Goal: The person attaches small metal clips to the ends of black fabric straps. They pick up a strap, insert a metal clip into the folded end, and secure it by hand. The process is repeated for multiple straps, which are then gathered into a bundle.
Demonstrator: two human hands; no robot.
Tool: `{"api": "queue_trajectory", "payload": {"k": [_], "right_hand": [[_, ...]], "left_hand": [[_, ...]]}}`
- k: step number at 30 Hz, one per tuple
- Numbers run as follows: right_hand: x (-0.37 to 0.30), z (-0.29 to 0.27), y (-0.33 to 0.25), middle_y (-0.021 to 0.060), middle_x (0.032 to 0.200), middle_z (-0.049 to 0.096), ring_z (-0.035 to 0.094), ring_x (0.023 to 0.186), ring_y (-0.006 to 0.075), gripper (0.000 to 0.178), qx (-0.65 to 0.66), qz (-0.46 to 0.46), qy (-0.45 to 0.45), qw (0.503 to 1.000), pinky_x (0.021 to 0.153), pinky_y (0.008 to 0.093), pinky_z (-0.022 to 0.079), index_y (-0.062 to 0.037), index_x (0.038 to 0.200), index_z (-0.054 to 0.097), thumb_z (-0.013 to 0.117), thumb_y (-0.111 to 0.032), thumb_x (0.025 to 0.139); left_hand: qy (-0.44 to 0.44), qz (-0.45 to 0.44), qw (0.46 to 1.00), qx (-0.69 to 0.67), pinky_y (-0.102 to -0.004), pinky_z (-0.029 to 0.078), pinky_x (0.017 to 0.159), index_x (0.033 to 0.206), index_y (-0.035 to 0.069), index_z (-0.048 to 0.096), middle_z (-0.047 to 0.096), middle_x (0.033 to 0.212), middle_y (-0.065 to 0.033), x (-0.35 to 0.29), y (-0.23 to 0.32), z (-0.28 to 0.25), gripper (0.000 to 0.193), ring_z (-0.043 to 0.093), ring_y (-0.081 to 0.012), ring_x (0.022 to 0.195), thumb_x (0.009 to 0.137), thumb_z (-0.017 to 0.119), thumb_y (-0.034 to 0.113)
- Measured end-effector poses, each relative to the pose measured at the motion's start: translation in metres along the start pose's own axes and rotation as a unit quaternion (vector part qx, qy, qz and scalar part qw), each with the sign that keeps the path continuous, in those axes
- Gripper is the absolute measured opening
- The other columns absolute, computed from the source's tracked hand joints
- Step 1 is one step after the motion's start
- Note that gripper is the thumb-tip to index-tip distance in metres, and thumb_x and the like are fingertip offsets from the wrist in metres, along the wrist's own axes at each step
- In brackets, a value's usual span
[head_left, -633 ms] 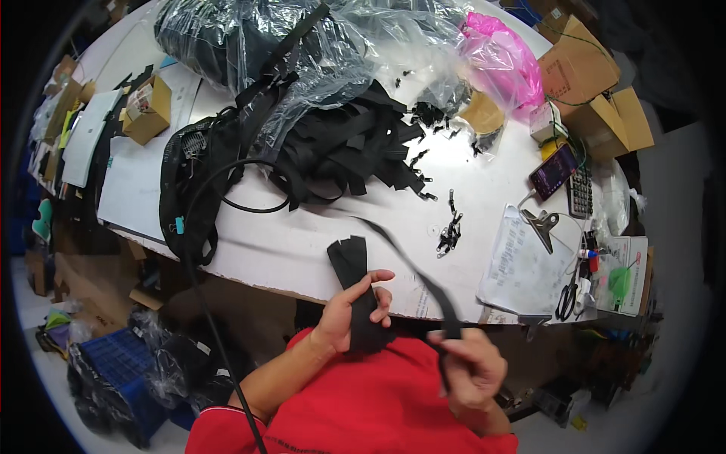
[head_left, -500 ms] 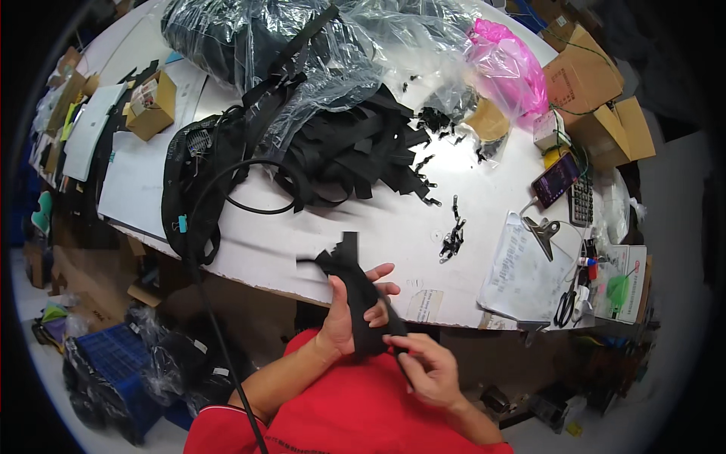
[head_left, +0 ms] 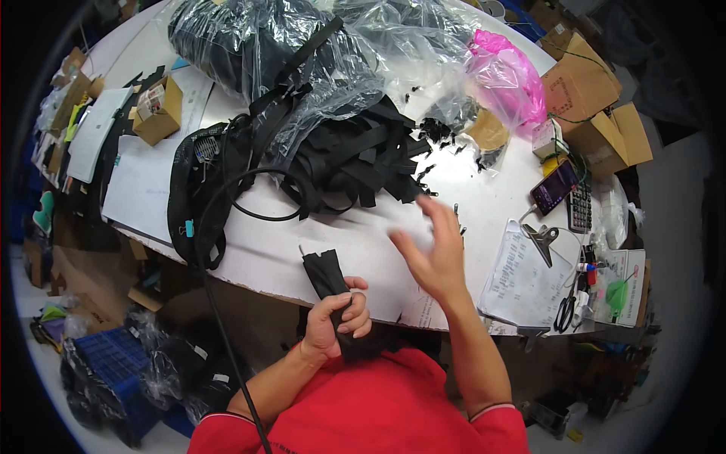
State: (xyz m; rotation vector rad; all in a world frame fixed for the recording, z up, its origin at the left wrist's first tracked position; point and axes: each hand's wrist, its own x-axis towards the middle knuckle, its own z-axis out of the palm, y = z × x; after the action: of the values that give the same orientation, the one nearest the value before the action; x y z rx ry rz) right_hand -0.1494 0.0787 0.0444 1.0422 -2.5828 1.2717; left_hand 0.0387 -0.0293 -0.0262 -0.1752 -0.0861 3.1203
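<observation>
My left hand (head_left: 338, 325) is closed around a folded black zipper strip (head_left: 324, 274), whose upper end stands up past my fingers near the table's front edge. A thin pale tip sticks out at its top, and its lower part is hidden by my hand and shirt. My right hand (head_left: 435, 253), slightly blurred, is over the table with thumb and fingers apart and nothing in it. Just beyond its fingertips are a heap of black strips (head_left: 355, 155) and small black zipper sliders (head_left: 435, 130). Other sliders lie partly hidden behind the right hand.
Clear plastic bags (head_left: 242, 45) and a pink bag (head_left: 508, 76) lie at the back. A black mesh bag (head_left: 198, 193) and a looping black cable (head_left: 215, 318) are at left. To the right are a clipboard (head_left: 525, 276), phone (head_left: 554, 185), scissors (head_left: 564, 312) and cardboard box (head_left: 605, 140).
My right hand has let go of the black zipper strip and moved up and forward over the table, its fingers spreading. My left hand still holds the strip, a little lower and further left.
</observation>
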Motion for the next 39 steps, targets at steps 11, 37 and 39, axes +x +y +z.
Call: {"api": "queue_trajectory", "payload": {"k": [11, 37, 39], "right_hand": [[0.040, 0.008, -0.013, 0.0162, 0.060, 0.062, 0.063, 0.054, 0.0261, 0.023, 0.025, 0.114, -0.075, 0.990, 0.054, 0.0375, 0.047, -0.0001, 0.087, 0.070, 0.064, -0.020, 0.096], [-0.091, -0.051, -0.015, 0.0052, 0.091, 0.069, 0.061, 0.082, 0.0111, 0.034, 0.312, 0.366, -0.190, 0.856, 0.074, 0.0254, 0.049, 0.0057, 0.111, 0.066, 0.054, -0.025, 0.105], [-0.052, -0.010, -0.006, 0.0052, 0.094, 0.069, 0.060, 0.082, 0.0091, 0.034, 0.384, 0.361, -0.214, 0.822, 0.075, 0.0235, 0.048, 0.0049, 0.115, 0.066, 0.056, -0.026, 0.104]], "left_hand": [[0.106, 0.028, 0.992, 0.059, -0.0344, 0.048, 0.078, 0.114, 0.007, 0.058, 0.051, 0.077, -0.0024, 0.008, 0.000, 0.009, 0.018, 0.048, -0.0118, 0.064, 0.102, 0.049, 0.018], [0.167, -0.034, 0.938, 0.302, -0.0323, 0.051, 0.074, 0.115, 0.002, 0.056, 0.061, 0.074, -0.0087, -0.002, -0.056, 0.022, 0.026, 0.060, -0.0179, 0.073, 0.109, 0.044, 0.024], [0.153, -0.049, 0.943, 0.291, -0.0321, 0.049, 0.073, 0.109, 0.002, 0.057, 0.058, 0.072, -0.0079, -0.005, -0.060, 0.024, 0.025, 0.056, -0.0167, 0.070, 0.109, 0.044, 0.023]]}}
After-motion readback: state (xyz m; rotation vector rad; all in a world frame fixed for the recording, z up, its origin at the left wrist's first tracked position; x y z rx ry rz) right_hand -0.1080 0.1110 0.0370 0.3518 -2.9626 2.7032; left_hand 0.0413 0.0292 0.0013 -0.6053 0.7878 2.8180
